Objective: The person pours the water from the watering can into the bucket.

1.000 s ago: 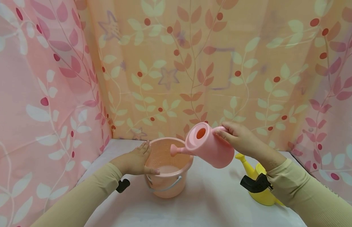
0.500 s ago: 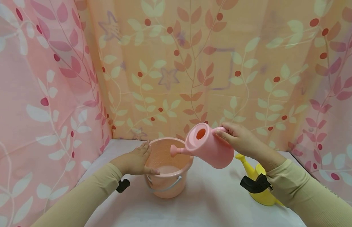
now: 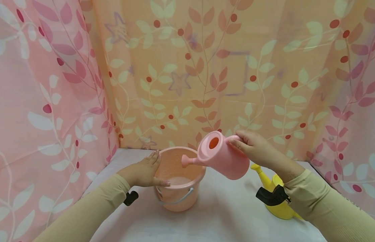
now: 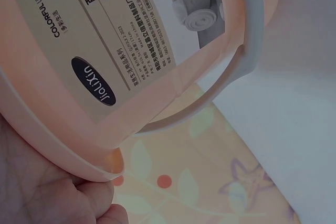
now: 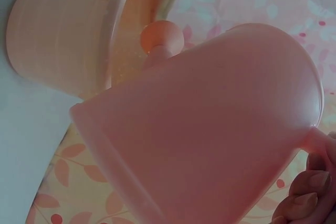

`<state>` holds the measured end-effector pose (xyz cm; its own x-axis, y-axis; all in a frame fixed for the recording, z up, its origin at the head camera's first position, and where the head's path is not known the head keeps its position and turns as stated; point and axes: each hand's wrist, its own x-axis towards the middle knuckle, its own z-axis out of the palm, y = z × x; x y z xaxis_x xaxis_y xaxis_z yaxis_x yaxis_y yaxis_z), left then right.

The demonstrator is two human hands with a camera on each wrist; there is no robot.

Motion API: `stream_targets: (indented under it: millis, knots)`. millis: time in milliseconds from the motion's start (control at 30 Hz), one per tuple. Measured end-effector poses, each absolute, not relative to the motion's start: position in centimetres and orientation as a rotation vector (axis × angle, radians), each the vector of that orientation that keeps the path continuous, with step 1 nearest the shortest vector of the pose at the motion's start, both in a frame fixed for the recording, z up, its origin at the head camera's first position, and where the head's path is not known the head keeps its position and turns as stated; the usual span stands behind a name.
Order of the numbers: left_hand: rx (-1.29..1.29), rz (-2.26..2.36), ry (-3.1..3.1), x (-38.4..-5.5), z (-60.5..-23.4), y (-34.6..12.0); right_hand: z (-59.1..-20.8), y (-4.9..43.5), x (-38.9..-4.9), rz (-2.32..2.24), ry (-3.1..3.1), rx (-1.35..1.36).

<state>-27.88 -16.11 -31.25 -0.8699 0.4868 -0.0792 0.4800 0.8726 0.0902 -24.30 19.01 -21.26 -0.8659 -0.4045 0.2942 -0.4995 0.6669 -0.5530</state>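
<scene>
your right hand [image 3: 251,145], fingers curled, grips the pink can [image 3: 225,161] by its handle, tilted, spout [image 3: 187,160] at the bucket's [image 3: 187,184] mouth; your left hand [image 3: 142,172], fingers extended, rests on the rim.

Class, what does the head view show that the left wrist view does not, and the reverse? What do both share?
Only the head view: the pink watering can, the right hand gripping its handle, and the yellow watering can.
Only the left wrist view: legible JiaLiXin lettering.
Both: the peach bucket, its bail, the left hand.
</scene>
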Motion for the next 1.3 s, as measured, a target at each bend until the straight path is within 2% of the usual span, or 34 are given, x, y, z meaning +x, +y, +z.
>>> stream_targets:
  millis: [1300]
  knots:
    - [0.769,0.098,2.937,-28.03,-31.31,-16.27,-20.80,18.82,-24.12,0.954,-2.752,0.741]
